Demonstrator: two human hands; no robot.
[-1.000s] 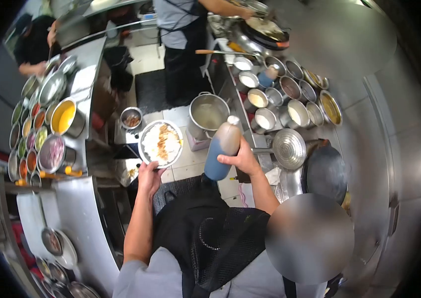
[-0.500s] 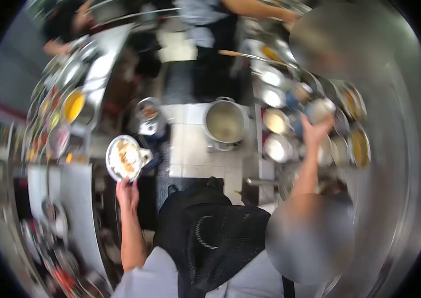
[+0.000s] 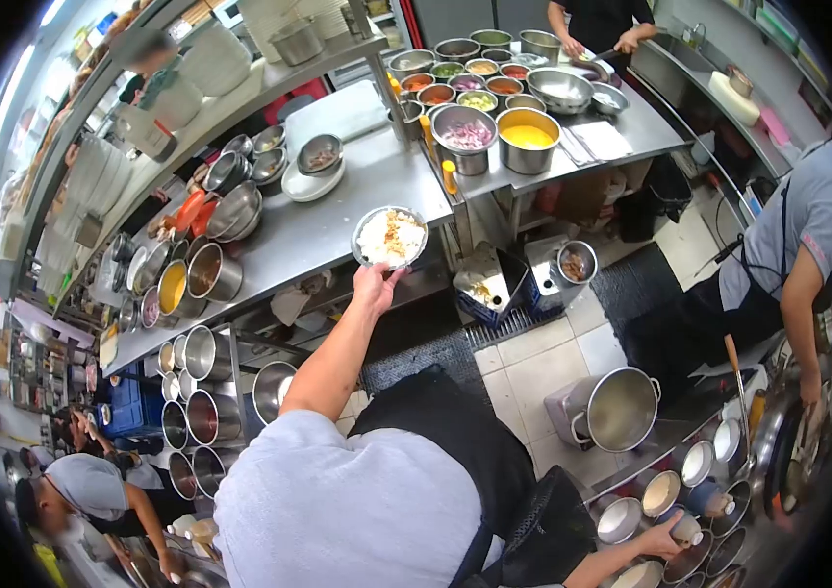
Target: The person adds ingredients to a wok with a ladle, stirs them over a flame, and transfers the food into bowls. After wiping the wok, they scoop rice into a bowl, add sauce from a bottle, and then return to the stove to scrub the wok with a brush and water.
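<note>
My left hand [image 3: 374, 290] grips the near edge of a shallow metal bowl [image 3: 423, 243] and holds it out by the edge of the steel counter. White rice [image 3: 383, 237] with a brown topping fills it; the fingers beneath are partly hidden. At the lower right, my right hand [image 3: 659, 541] is closed on a squeeze bottle [image 3: 680, 527] with pale contents, which stands tilted among round containers of white and cream-coloured food. Close to the left hand, a steel bowl [image 3: 320, 155] sits on a white plate [image 3: 313, 184] on the counter.
A prep table [image 3: 622, 149] carries several bowls of chopped vegetables and a pot of yellow liquid [image 3: 528, 135]. A large stockpot [image 3: 622, 410] stands by the right-hand stove line. One co-worker [image 3: 786, 225] works at pans there; another [image 3: 102, 490] bends at lower left. Shelving [image 3: 229, 93] overhangs the counter.
My view has swung left toward the counter. The rice bowl, still in my left hand, is now beside the counter edge. My right hand stays by the bottle among the containers.
</note>
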